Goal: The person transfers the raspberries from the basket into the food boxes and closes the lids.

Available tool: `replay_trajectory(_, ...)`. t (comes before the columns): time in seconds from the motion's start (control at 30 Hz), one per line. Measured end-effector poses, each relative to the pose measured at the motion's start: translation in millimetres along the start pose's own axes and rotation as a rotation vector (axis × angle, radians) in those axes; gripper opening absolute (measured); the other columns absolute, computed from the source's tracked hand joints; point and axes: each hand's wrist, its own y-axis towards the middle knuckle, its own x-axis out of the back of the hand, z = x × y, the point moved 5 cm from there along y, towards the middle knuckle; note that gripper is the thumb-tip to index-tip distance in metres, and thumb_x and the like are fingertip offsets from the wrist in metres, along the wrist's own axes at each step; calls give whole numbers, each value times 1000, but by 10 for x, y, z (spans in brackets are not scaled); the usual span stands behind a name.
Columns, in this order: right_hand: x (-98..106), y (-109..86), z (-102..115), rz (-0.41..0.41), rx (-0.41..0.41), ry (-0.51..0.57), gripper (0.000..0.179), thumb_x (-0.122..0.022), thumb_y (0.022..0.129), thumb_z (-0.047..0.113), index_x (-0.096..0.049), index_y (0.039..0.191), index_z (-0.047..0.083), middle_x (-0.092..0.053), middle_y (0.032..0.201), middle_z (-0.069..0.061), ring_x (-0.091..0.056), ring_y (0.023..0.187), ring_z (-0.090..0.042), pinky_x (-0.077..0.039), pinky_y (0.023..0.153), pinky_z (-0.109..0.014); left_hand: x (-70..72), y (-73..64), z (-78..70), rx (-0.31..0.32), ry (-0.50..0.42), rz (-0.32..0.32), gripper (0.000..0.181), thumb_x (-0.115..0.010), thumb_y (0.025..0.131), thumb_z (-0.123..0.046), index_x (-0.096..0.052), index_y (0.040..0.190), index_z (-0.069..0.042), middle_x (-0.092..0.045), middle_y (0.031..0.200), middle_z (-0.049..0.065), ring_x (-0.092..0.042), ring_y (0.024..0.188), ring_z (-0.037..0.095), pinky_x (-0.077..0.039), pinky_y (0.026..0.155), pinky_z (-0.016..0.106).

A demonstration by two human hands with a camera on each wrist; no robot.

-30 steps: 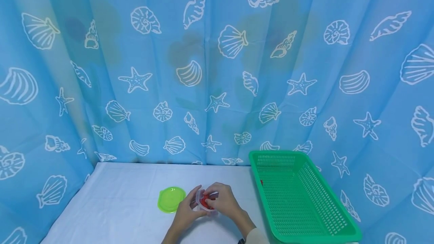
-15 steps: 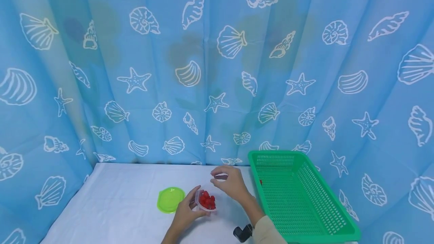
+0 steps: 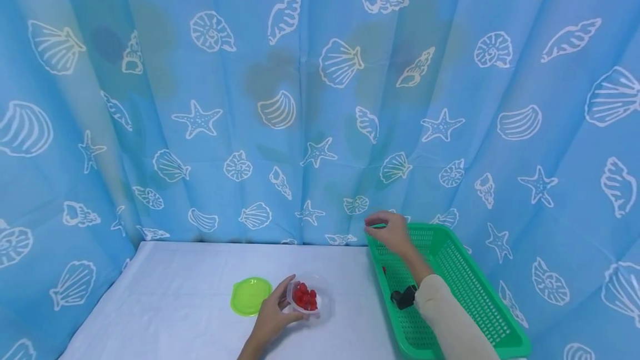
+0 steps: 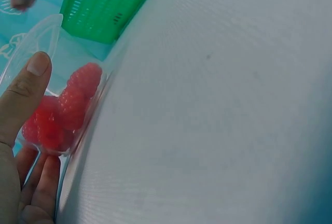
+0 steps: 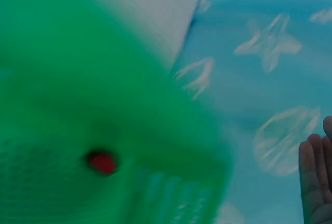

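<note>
My left hand point(image 3: 272, 310) grips a small clear plastic container point(image 3: 296, 307) on the white table, thumb over one side and fingers round the other. Several red raspberries point(image 4: 70, 107) lie clustered in it. My right hand point(image 3: 392, 232) is raised over the back left rim of the green basket point(image 3: 425, 351), fingers gently bent and nothing seen between them. In the right wrist view its fingers point(image 5: 309, 175) look straight. One small red raspberry-like piece point(image 5: 102, 163) lies inside the basket by its wall.
A light green round lid point(image 3: 251, 296) lies flat on the white tablecloth point(image 3: 165, 304), left of the container. Behind the table hangs a blue curtain point(image 3: 280, 193) with white shell prints. The basket stands at the table's right side.
My right hand has come up out of the container and swung right to above the basket. The left hand has kept its grip on the container in the same place.
</note>
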Motion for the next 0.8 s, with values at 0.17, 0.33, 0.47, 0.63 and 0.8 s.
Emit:
replay_trajectory(0.17,125,-126,-455,32,-117,-105,20,-75,84,4,-73,104,0,-72,97,-12,-68,93,-29,-57,80,-44,5,-11,-13,1,-10,3,100,-89,63,-43,-43,147,-18,-52,142,12,-49,130,33,-47,100,36)
replay_trajectory(0.33,99,-359,-837,114,-199,-161,25,-76,82,3,-72,107,-1,-72,101,-13,-67,96,-31,-56,82,-44,-8,1,21,24,-11,-4,98,-89,64,-43,-44,147,-20,-51,142,11,-48,130,35,-48,99,39)
replay_trajectory(0.47,51,-548,-1028,156,-238,-162,25,-77,81,3,-73,106,0,-71,100,-12,-67,94,-30,-57,77,-42,-12,11,33,30,-8,-6,95,-89,65,-41,-44,147,-20,-51,142,10,-47,131,35,-48,98,41)
replay_trajectory(0.63,-41,-653,-1201,194,-199,-175,21,-78,79,1,-74,100,3,-72,93,-6,-68,87,-23,-58,72,-36,-2,-2,25,35,-17,3,98,-89,64,-41,-43,147,-20,-51,142,11,-47,131,35,-48,99,39)
replay_trajectory(0.8,-114,-666,-1224,205,-184,-198,22,-76,77,-4,-74,97,3,-71,88,-3,-67,83,-22,-57,69,-36,7,-12,15,22,-10,2,99,-89,64,-42,-42,148,-18,-51,143,11,-46,132,34,-48,99,37)
